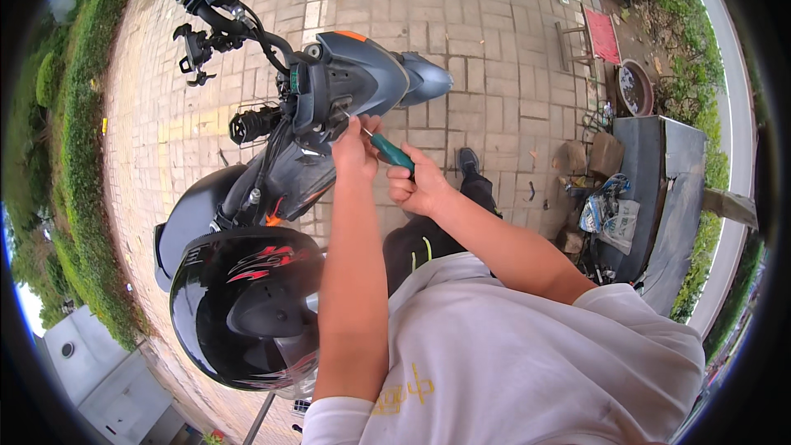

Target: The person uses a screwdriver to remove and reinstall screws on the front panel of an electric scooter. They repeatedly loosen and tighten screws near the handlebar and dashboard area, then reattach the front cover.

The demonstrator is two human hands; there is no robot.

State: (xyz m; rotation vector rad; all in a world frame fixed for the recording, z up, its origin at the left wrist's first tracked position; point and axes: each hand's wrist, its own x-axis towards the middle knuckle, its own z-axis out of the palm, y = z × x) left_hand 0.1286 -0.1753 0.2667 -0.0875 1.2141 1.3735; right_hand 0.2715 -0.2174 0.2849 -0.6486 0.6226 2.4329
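Evidently, screwdriver work on the motorbike's front is the step in hand. The right hand [422, 185] is wrapped around the green handle of the screwdriver [390, 155], whose shaft points from that fist toward the left fingertips. Just beside the shaft, the left hand [354, 152] bends its fingers at the grey front panel [367, 74]; whether they pinch anything I cannot tell, and the tip is hard to make out. The next move probably calls for a squarely seated tip, left fingers steadying, right wrist turning. Past the left hand, up and to its left, stands the handlebar [216, 18]. Well apart, off the right hand's right side, are a metal box [688, 206] and a red-topped stool [603, 35].
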